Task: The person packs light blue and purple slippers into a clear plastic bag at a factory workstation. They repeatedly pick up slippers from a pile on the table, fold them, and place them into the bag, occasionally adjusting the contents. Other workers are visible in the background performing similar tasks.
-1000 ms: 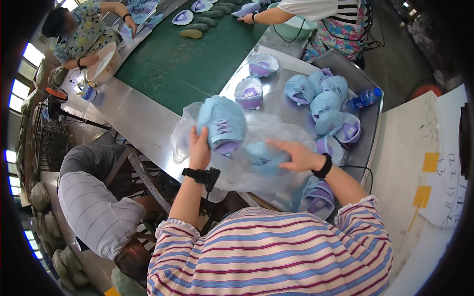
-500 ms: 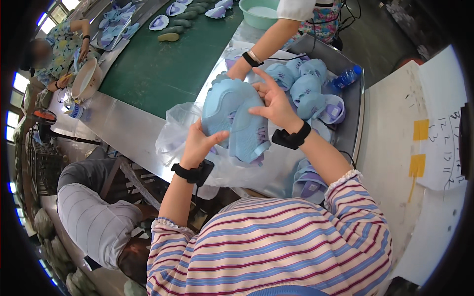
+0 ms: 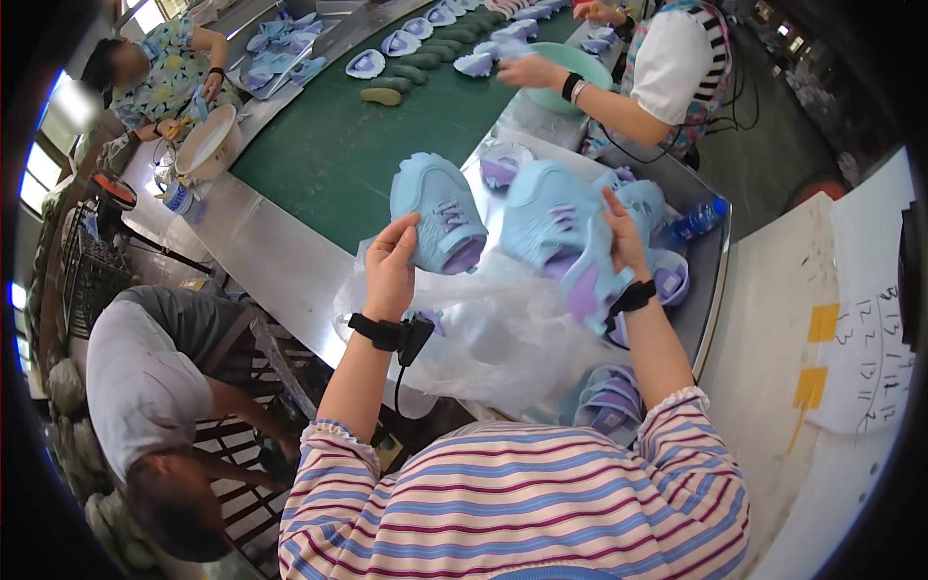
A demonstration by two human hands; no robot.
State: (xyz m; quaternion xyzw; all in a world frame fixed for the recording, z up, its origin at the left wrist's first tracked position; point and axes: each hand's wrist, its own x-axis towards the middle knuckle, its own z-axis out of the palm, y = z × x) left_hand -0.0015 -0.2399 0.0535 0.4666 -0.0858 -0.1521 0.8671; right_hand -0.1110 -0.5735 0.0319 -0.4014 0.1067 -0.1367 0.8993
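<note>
My left hand [image 3: 391, 275] grips a light blue shoe upper [image 3: 425, 198] by its edge, thumb and fingers closed on it. Its purple laces and purple lining face me. In my right hand [image 3: 626, 240] is a second light blue shoe upper [image 3: 541, 215], held by its right side and tilted, with a purple flap hanging down. The two uppers are apart, side by side above the metal table [image 3: 290, 275]. Beneath them lies a crumpled clear plastic bag [image 3: 493, 353]. Part of my right fingers is hidden by the upper.
A green conveyor belt [image 3: 319, 159] carries rows of uppers and dark green foot-shaped pieces [image 3: 416, 74]. Behind my right hand are more uppers [image 3: 672, 275] and a blue bottle [image 3: 698, 220]. A co-worker's hand [image 3: 532, 71] reaches past a green basin [image 3: 590, 68]. Someone bends down at left.
The uppers, stacked together before, are now separated, one in each hand. My hands have moved apart. The co-worker's arm has withdrawn from beside my hands to the far basin.
</note>
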